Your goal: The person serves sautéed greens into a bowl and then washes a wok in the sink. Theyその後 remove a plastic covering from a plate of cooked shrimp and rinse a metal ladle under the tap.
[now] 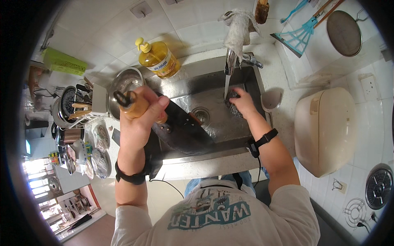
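Observation:
My left hand [143,118] grips the wooden handle [130,106] of a dark wok [187,135], which is tilted over the left half of a steel sink [221,126]. A hanging loop shows at the handle's end, and rivets show near its base. On the right side of the sink, my right hand [243,103] holds a dark wire scouring pad [234,106]. Water runs from the chrome faucet [230,63] down onto the pad. The fingers partly cover the pad.
A yellow pump bottle of dish soap [159,60] and a steel bowl [123,80] stand behind and left. A cloth [238,32] drapes the faucet. To the right are a small scoop-like container [271,100] and a beige lidded appliance [324,132]. Dishes and a pot [70,137] crowd the left counter.

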Demonstrator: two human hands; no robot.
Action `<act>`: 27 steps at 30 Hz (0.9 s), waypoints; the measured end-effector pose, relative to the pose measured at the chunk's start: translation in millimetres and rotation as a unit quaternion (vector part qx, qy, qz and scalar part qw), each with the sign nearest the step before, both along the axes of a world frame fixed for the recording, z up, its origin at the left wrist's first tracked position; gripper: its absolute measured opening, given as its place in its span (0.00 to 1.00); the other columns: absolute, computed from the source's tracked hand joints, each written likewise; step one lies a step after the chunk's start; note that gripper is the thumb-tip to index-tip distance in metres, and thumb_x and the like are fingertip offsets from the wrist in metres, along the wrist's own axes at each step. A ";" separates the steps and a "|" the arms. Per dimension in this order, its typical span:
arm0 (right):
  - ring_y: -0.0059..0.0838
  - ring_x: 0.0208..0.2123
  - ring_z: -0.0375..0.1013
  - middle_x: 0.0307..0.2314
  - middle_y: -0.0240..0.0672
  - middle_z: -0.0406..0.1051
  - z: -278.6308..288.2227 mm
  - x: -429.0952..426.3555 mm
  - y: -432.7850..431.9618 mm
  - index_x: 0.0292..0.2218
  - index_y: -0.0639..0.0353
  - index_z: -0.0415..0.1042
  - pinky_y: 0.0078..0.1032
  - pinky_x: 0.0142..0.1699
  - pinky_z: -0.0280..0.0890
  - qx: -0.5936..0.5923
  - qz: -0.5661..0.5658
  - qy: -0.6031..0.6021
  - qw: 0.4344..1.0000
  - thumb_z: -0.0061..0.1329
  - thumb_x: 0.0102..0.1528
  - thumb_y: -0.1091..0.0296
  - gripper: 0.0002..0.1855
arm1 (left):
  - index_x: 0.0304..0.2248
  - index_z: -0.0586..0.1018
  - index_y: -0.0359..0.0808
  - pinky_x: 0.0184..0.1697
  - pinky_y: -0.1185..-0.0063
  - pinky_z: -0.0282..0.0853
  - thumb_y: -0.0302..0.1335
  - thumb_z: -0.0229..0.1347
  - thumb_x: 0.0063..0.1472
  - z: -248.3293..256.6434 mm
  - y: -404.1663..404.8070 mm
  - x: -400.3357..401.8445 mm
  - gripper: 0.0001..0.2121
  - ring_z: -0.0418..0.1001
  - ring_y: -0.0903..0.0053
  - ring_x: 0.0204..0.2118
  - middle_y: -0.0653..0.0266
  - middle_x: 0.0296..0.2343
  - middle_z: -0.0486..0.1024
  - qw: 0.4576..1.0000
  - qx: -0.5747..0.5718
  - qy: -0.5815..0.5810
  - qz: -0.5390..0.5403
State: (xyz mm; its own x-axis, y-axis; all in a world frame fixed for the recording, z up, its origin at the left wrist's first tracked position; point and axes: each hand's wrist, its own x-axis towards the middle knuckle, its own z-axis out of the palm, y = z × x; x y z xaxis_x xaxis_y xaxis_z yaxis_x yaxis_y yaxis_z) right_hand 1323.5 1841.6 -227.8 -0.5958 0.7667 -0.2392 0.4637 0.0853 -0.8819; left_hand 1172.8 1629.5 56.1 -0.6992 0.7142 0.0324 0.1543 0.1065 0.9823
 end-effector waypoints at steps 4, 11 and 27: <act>0.35 0.42 0.69 0.45 0.47 0.66 9.3 -4.2 38.4 0.60 0.59 0.44 0.27 0.43 0.67 -0.079 -0.183 0.146 0.969 0.52 0.45 0.81 0.45 | 0.20 0.70 0.34 0.23 0.85 0.60 0.20 0.57 0.52 5.9 -23.2 -10.9 0.07 0.67 0.83 0.19 0.67 0.15 0.70 1.000 -0.001 -0.002 0.001; 0.33 0.42 0.69 0.47 0.47 0.64 47.1 -1.5 65.9 0.60 0.62 0.46 0.26 0.43 0.66 -0.142 -0.173 0.189 0.956 0.52 0.46 0.78 0.42 | 0.21 0.70 0.33 0.24 0.85 0.61 0.20 0.56 0.52 -1.4 -50.2 -31.8 0.07 0.67 0.83 0.19 0.67 0.16 0.69 0.999 0.043 -0.014 0.002; 0.22 0.38 0.71 0.37 0.34 0.74 131.7 -59.5 -18.7 0.46 0.65 0.70 0.20 0.45 0.64 -0.055 0.324 0.125 0.936 0.50 0.48 0.78 0.21 | 0.21 0.71 0.33 0.25 0.84 0.62 0.20 0.56 0.51 -2.7 -79.0 -51.8 0.06 0.68 0.82 0.20 0.66 0.16 0.70 0.999 0.042 -0.012 0.024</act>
State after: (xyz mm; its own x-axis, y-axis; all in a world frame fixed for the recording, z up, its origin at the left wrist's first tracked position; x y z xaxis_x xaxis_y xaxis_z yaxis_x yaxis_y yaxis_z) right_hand 1264.0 1822.9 -96.2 -0.9752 0.2039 -0.0863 0.1238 0.1787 -0.9761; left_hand 1121.0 1550.5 53.4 -0.7342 0.6749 0.0740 0.1282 0.0307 0.9913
